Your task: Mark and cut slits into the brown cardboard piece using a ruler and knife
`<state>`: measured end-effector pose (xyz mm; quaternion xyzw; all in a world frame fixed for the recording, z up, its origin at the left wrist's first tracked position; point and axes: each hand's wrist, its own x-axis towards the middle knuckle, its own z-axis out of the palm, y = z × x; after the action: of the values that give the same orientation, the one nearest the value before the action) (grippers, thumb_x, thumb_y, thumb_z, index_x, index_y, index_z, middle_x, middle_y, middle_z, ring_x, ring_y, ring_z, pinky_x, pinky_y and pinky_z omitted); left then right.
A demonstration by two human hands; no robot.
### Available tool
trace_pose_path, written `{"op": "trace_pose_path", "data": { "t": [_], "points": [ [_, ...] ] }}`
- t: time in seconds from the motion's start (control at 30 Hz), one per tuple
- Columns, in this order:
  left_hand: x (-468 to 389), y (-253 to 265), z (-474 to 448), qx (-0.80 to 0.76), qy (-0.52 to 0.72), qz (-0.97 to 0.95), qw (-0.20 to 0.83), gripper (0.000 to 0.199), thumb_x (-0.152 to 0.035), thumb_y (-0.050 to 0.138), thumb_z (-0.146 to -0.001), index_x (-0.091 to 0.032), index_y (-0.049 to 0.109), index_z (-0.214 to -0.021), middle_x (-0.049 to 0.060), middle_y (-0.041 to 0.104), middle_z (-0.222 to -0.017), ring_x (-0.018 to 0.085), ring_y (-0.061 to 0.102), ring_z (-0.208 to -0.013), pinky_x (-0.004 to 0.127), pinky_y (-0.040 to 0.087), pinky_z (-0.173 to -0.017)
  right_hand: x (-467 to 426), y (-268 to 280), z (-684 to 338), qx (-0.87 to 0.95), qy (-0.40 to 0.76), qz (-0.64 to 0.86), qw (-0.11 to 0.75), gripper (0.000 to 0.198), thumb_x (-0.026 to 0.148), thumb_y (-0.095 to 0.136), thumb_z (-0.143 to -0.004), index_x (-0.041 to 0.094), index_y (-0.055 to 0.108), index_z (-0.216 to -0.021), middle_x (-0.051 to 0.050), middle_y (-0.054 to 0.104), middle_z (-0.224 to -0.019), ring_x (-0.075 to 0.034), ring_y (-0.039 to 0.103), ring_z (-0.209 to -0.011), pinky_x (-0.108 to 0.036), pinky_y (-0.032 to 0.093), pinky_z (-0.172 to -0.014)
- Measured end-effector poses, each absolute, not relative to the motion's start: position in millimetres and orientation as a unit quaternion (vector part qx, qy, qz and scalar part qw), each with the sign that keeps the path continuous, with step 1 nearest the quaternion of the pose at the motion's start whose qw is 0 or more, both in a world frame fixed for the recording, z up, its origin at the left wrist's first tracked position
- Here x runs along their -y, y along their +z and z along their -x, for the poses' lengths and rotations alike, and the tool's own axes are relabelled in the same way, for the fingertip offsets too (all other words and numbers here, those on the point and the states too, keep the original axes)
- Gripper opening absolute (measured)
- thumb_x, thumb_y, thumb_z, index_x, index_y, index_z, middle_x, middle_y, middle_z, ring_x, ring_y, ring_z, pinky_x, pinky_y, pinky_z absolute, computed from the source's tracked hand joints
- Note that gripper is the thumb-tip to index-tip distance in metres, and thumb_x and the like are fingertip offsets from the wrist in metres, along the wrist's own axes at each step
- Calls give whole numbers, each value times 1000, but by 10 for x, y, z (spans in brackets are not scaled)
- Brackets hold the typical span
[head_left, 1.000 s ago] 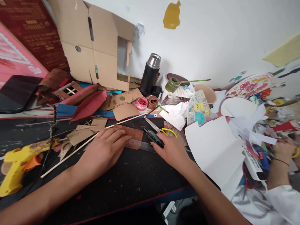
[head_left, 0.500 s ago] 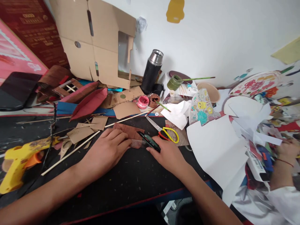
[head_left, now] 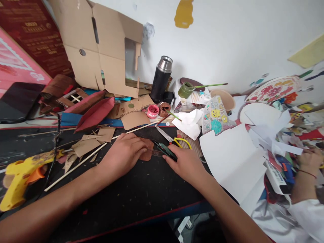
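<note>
My right hand [head_left: 186, 161] is closed around a dark green utility knife [head_left: 167, 151], its tip pointing left toward a brown-painted cardboard piece [head_left: 147, 155]. My left hand [head_left: 125, 152] lies over that piece with its fingers together, pressing it to the black table; most of the piece is hidden under the hand. A narrow clear strip, like a ruler [head_left: 157, 153], runs across the cardboard from the left fingertips toward the knife. Yellow-handled scissors [head_left: 174, 139] lie open just behind the right hand, beside corrugated cardboard [head_left: 191, 143].
A yellow glue gun [head_left: 22, 175], wooden stick [head_left: 76, 167] and cardboard scraps [head_left: 87, 145] lie left. Behind stand paint jars [head_left: 153, 111], a black thermos [head_left: 161, 81] and a cardboard sheet [head_left: 111, 44]. White paper [head_left: 233, 158] covers the right; another person's hand [head_left: 310, 160] is beyond.
My left hand has slid right and covers more of the brown cardboard. My right hand and the knife have shifted slightly right. The view has turned a little.
</note>
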<state>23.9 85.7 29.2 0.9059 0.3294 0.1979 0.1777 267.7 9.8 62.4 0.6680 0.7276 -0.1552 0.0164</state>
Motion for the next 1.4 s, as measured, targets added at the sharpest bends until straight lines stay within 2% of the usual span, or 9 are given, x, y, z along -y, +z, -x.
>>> {"op": "trace_pose_path", "data": {
  "t": [0.17,0.23,0.33,0.47,0.67,0.93,1.2,1.4],
  "points": [
    [-770,358,-215,-352,206,-908,101,28,-28,52,-105,-21,73,-123,11,75,-121,31,61,-114,50,48,-98,-104,520,-2722,-720,-143,-678,37,18,38,63,-102,22,69,-109,-7,79,-92,-27,71,-79,-32,31,-62],
    [-688,380,-161,-350,225,-907,66,27,-25,53,-105,-20,73,-122,11,75,-119,31,60,-114,49,48,-99,-100,495,-2734,-713,-150,-684,33,20,38,62,-102,23,69,-113,-8,80,-95,-28,73,-83,-32,35,-64],
    [-556,348,-99,-309,228,-923,39,24,-17,54,-102,-21,75,-113,8,77,-113,27,64,-105,43,50,-92,-90,488,-2732,-707,-157,-690,24,21,39,61,-103,23,69,-114,-8,80,-99,-29,74,-88,-32,38,-66],
    [-446,222,-72,-290,209,-934,25,30,-15,53,-101,-22,75,-119,9,77,-116,27,66,-107,43,50,-95,-84,524,-2714,-724,-168,-669,12,23,41,61,-105,23,69,-116,-7,80,-98,-28,75,-90,-31,40,-68],
    [-393,75,-60,-268,152,-951,10,44,-8,56,-94,-21,71,-132,11,75,-119,27,65,-107,41,50,-97,-123,522,-2673,-747,-165,-642,49,29,41,64,-104,22,67,-126,-9,81,-111,-30,76,-95,-33,43,-70],
    [-355,101,-183,-285,114,-952,-11,42,-12,60,-90,-22,72,-129,11,73,-117,28,64,-103,41,49,-89,-166,494,-2617,-745,-149,-646,77,23,41,62,-105,22,67,-118,-9,81,-104,-29,77,-93,-33,43,-69],
    [-354,134,-123,-268,117,-956,-9,43,-11,58,-92,-20,71,-131,11,73,-118,27,62,-109,40,47,-95,-129,512,-2591,-751,-141,-639,86,25,42,57,-107,22,66,-120,-10,80,-104,-28,76,-92,-32,43,-68],
    [-345,173,-208,-281,89,-955,-15,46,-15,62,-90,-21,69,-135,12,71,-113,29,62,-102,42,48,-87,-142,513,-2548,-753,-141,-636,95,25,41,57,-107,21,65,-121,-10,80,-103,-29,76,-91,-33,43,-68]
  ]
}}
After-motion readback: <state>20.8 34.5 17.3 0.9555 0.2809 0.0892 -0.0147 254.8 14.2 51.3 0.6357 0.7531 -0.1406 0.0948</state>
